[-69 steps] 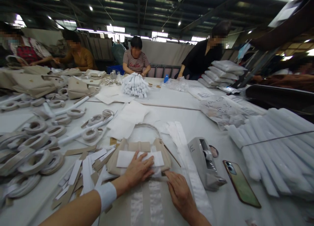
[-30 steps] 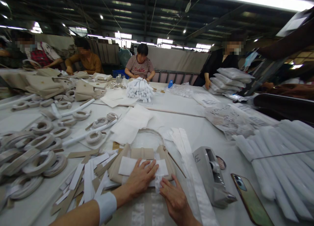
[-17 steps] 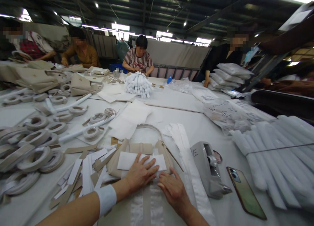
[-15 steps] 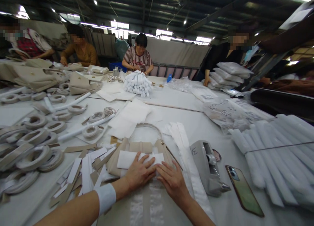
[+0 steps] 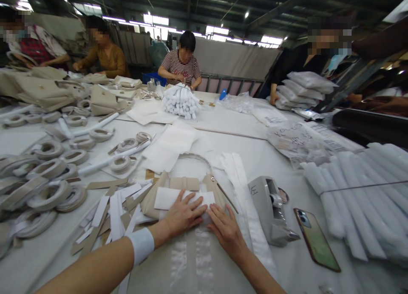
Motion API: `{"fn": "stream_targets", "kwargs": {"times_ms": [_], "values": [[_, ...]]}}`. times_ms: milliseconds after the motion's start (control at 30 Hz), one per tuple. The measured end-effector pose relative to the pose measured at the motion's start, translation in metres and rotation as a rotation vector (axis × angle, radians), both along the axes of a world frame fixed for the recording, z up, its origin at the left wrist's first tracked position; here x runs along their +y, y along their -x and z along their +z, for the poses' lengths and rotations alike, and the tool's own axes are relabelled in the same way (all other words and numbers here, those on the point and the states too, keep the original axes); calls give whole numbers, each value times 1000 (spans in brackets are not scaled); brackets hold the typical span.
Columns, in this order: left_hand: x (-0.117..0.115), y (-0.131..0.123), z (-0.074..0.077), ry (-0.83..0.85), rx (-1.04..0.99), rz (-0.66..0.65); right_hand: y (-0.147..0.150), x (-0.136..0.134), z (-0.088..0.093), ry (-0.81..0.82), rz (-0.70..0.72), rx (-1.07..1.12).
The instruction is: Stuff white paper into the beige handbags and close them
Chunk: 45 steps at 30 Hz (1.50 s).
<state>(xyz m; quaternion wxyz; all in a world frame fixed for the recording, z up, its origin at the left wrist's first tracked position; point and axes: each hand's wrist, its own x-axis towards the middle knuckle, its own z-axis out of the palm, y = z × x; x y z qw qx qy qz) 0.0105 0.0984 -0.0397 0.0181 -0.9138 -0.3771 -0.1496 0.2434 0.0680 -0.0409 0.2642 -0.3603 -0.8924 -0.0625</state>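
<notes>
A beige handbag (image 5: 149, 202) lies on the table in front of me, its curved strap (image 5: 194, 156) stretched away from me. Across the bag rests a folded white sheet (image 5: 164, 198). My left hand (image 5: 183, 214) presses on the sheet with its fingers spread, a white band (image 5: 143, 246) around the wrist. Beside it my right hand (image 5: 225, 230) lies flat with fingers extended, over the right end of the sheet and the bag. Shiny clear strips (image 5: 204, 260) run from under the hands toward me. What lies beneath my palms is hidden.
At right stand a grey tape dispenser (image 5: 270, 213), a phone (image 5: 317, 238) and bundled white foam rolls (image 5: 360, 200). Coiled beige straps (image 5: 47, 192) and paper strips (image 5: 116, 213) cover the left. Further off, a co-worker (image 5: 181, 64) sits behind a white bundle (image 5: 180, 100).
Both hands stay on the bag and sheet, with only slight shifts of the fingers. The view has tilted down a little. The co-worker at far right leans slightly differently.
</notes>
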Motion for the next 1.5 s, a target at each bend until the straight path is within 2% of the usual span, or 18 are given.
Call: {"fn": "stream_targets", "kwargs": {"times_ms": [100, 233, 333, 467, 533, 700, 833, 1033, 1233, 1500], "values": [[-1, 1, 2, -13, 0, -8, -16, -29, 2, 77, 37, -27], [0, 2, 3, -22, 6, -15, -16, -52, -4, 337, 83, -58], [0, 2, 1, -41, 12, -20, 1, -49, -13, 448, 42, -72], [1, 3, 0, -58, 19, -27, 17, -40, -24, 429, 39, 5], [1, 3, 1, -58, 11, -25, 16, -39, -27, 441, 63, 66], [1, 2, 1, -63, 16, -19, 5, -42, -27, 597, 98, 259], [2, 2, 1, -59, 11, -23, 4, -39, -27, 470, 183, 217], [0, 4, 3, -33, -7, -30, 18, -32, -12, 260, 26, 168], [-1, 4, 5, -20, -8, -30, 16, -34, -6, 215, 148, 228], [-5, 5, 0, -56, -2, -74, 16, -53, -3, 173, 176, 181]]}}
